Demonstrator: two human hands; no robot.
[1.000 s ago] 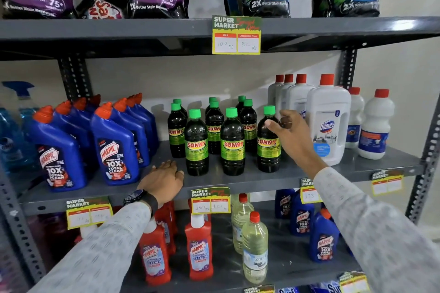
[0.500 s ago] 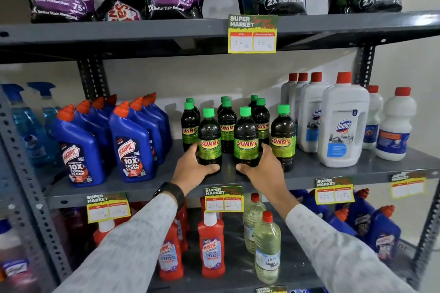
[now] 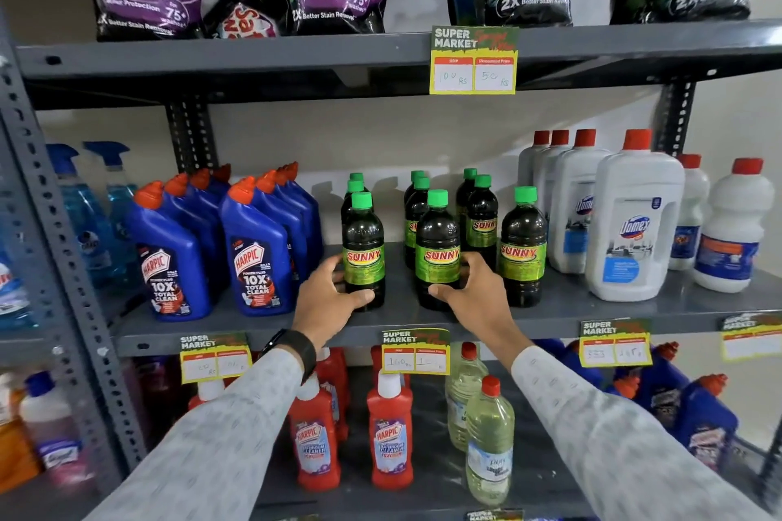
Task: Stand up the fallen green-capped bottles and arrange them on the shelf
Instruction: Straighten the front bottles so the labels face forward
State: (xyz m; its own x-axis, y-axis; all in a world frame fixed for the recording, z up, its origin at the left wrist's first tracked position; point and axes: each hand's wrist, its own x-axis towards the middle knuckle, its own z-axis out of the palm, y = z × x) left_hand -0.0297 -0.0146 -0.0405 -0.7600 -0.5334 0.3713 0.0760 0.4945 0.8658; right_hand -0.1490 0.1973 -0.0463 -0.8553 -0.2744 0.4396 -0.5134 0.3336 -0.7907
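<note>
Bottles with green caps stand upright mid-frame on the grey shelf [image 3: 563, 309], between blue Harpic bottles [image 3: 258, 254] at left and white Domex jugs [image 3: 630, 224] at right. Left hand [image 3: 328, 302] wraps its fingers round the leftmost front bottle [image 3: 363, 250] (thumb across the base). Right hand [image 3: 476, 296] grips the middle front bottle [image 3: 437, 250] low down; a third front bottle [image 3: 523, 250] stands free.
</note>
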